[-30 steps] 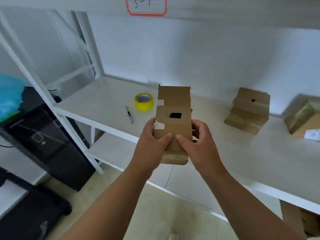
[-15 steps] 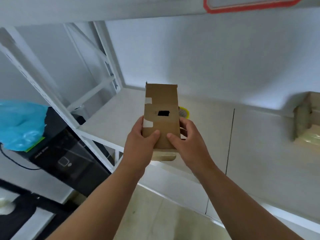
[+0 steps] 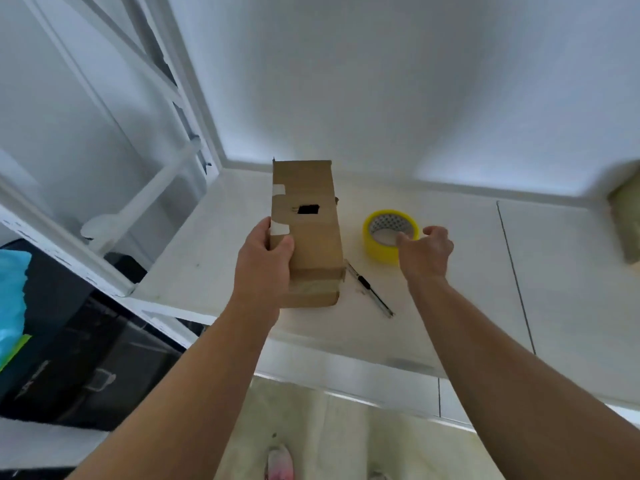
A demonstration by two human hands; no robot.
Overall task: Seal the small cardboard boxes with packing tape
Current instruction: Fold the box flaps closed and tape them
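At the far left a blue bag (image 3: 10, 299) sits on a dark case (image 3: 86, 358), outside the white rack (image 3: 69, 252). Next along, the left hand (image 3: 265, 265) grips the box (image 3: 311, 237) by its left edge. The thumb curls onto the top face, and the other fingers wrap behind where I cannot see them.

The box stands over the shelf (image 3: 450, 323) with its long axis running away from me, near end low by the front edge. I cannot tell whether that end rests on the board. A glossy band already crosses the near end, while the top face shows a dark hole and open notches down its left side.

Just right of the box a thin tool (image 3: 369, 289) lies on the shelf; pen or cutter, I cannot say. Beyond it the tape (image 3: 379, 252) lies flat, core upward, near the box but apart from it. The right hand (image 3: 429, 254) hovers at the roll's right rim, fingers loosely curled and holding nothing, thumb reaching left across the rim. Contact I cannot confirm. A second box (image 3: 627, 226) shows blurred at the right edge.

I judge the coming move turns on this: the tape lies just left of the right fingertips. That hand is far nearer than the left, so it should close over the rim while the left steadies the box.
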